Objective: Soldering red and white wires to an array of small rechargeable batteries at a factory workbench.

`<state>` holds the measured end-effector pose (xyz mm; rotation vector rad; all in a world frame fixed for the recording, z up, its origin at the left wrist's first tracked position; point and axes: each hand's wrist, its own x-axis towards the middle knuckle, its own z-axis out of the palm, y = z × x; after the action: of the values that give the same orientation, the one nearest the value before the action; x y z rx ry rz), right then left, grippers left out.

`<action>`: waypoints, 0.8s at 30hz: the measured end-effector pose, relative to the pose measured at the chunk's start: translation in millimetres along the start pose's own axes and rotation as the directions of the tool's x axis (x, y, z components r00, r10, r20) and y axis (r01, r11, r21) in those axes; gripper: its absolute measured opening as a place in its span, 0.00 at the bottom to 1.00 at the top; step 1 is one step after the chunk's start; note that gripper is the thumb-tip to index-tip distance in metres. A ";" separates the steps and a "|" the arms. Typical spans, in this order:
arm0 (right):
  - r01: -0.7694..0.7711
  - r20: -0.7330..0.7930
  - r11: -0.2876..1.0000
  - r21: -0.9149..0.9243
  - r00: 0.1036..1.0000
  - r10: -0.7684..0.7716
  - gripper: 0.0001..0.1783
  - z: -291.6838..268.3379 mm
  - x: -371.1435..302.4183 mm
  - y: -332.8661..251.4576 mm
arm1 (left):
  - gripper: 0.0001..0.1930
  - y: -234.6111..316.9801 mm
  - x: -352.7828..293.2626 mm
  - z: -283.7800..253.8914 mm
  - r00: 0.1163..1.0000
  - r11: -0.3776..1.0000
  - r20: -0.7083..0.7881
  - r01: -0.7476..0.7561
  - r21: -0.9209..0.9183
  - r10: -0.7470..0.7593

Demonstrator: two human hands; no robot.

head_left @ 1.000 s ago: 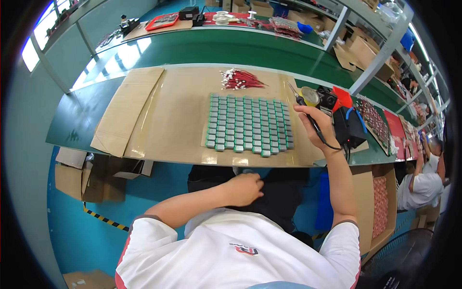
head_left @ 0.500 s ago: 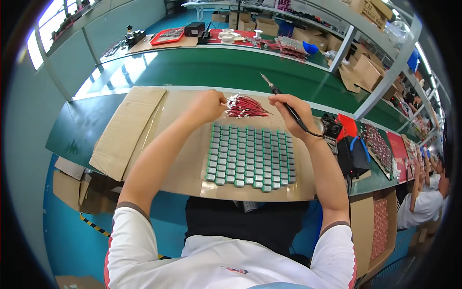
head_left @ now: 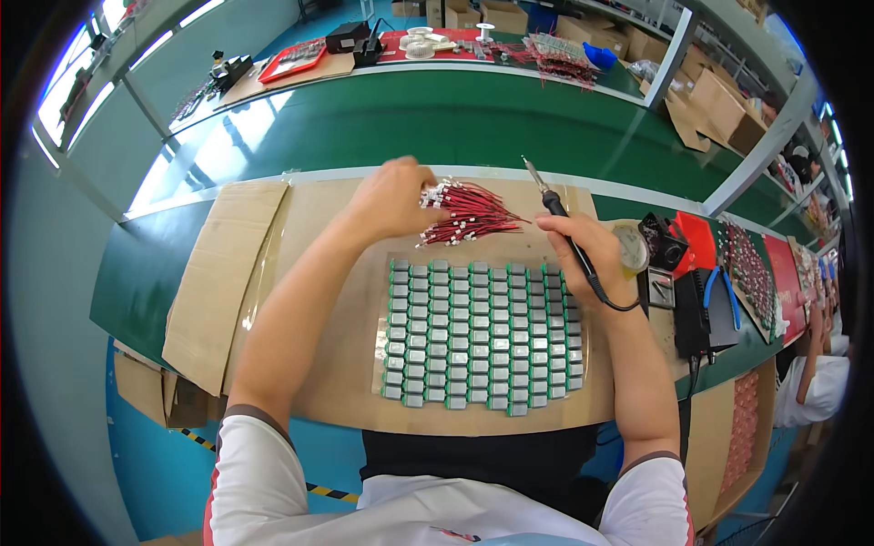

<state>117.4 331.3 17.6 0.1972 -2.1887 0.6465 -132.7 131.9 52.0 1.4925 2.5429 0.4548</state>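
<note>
One change: left hand [head_left: 393, 200] came from lap [head_left: 478, 455] to red wires [head_left: 473, 211], fingers apart; right hand [head_left: 596, 247] keeps fingers clamped on soldering iron [head_left: 553, 205].

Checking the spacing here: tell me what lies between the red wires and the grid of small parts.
Just a narrow strip of brown cardboard separates the red wires from the grid of small parts, as the head view shows.
</note>
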 end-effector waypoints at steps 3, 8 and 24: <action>0.034 -0.018 0.999 -0.028 0.999 -0.035 0.14 -0.1 -2.0 7.2 | 0.23 -11.4 27.9 15.9 0.951 0.974 -0.212 -0.220 0.050 0.226; 0.058 -0.006 0.995 -0.076 0.998 -0.059 0.15 -3.6 -0.4 7.1 | 0.17 -4.7 40.4 33.0 0.967 0.964 -0.005 -0.255 0.075 0.256; 0.060 0.018 0.996 -0.068 0.998 -0.059 0.15 5.2 -1.3 7.1 | 0.08 -8.3 32.7 33.4 0.934 0.943 -0.162 -0.330 -0.045 0.319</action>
<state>112.3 334.5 11.2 0.2321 -2.2076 0.5379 -146.1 162.6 18.3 1.9287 2.3581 0.7225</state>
